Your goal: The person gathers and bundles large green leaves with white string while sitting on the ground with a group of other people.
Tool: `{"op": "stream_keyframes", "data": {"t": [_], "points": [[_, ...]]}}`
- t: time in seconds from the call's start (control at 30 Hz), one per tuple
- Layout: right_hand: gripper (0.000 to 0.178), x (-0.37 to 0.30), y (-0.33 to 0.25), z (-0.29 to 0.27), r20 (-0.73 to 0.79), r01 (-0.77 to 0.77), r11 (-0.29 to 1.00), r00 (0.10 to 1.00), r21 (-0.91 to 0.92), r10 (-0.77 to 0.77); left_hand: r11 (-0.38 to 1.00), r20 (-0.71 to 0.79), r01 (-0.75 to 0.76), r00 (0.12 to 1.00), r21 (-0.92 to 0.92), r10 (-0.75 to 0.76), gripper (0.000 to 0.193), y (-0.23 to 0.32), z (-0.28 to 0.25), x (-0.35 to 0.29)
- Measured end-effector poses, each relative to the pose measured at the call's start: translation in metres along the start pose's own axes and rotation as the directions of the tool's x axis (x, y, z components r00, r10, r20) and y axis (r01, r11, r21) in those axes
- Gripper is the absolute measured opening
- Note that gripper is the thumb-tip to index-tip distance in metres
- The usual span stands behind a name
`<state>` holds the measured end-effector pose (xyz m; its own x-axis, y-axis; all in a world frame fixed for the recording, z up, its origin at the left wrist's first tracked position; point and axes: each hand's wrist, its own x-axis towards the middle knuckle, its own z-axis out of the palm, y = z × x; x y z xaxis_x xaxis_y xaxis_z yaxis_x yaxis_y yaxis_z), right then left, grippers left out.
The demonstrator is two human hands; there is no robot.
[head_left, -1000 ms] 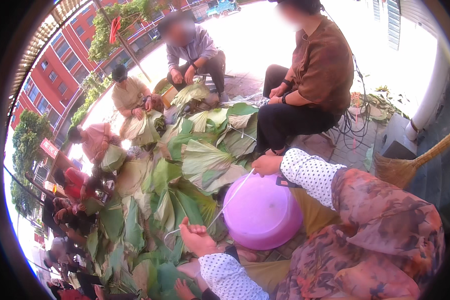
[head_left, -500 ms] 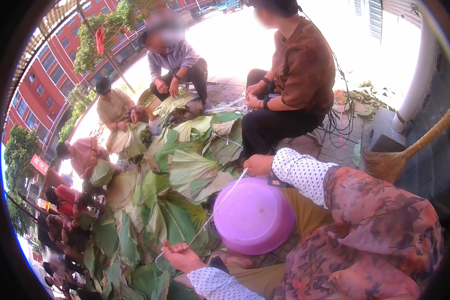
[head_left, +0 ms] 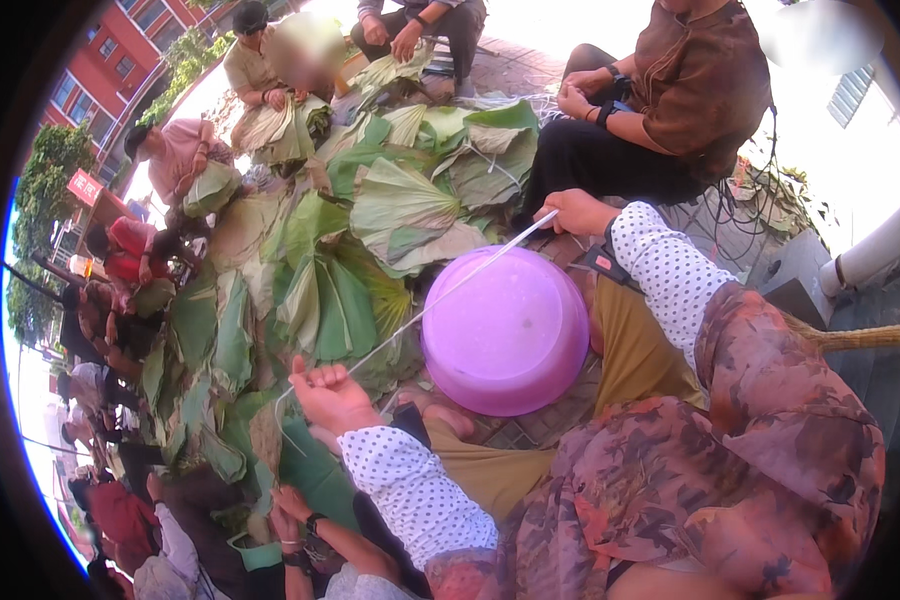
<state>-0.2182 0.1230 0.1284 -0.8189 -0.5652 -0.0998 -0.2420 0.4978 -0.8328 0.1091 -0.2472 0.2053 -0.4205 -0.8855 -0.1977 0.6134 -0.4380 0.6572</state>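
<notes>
A thin white cord (head_left: 420, 312) runs taut between my two hands, slanting over a pink-purple basin (head_left: 510, 330). My left hand (head_left: 328, 398), palm up with fingers curled, grips the cord's near-left part, and a short tail hangs below it. Beyond the basin, my right hand (head_left: 577, 212) pinches the other end, with a stub poking out past the fingers. The basin lies bottom up on the paving by my knees. Large dried green leaves (head_left: 410, 210) are heaped to its left and behind it.
A co-worker in a brown top (head_left: 695, 100) sits close beyond my right hand. Another person's hands (head_left: 300, 520) work near the lower edge, below my left hand. More people sit along the leaf pile. A broom (head_left: 860, 337) and a pale post (head_left: 875, 245) stand at the right.
The view has shifted, bringing another person's hands in at the bottom. My hands are slightly farther apart in the picture, and the cord stays stretched between them.
</notes>
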Motion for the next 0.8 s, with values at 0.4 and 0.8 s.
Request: {"op": "stream_keyframes", "data": {"t": [0.4,0.8], "points": [[0.024,-0.010,-0.025,-0.009,-0.020,-0.096,0.993,0.995,-0.076,0.094,0.998,-0.083,-0.061,0.995,-0.003,0.061,0.032,0.001,0.000,0.003],[0.029,-0.008,-0.021,-0.006,0.025,-0.063,0.980,0.997,-0.188,0.069,1.000,-0.099,-0.029,0.995,0.009,0.030,0.030,-0.001,0.003,-0.001]]}}
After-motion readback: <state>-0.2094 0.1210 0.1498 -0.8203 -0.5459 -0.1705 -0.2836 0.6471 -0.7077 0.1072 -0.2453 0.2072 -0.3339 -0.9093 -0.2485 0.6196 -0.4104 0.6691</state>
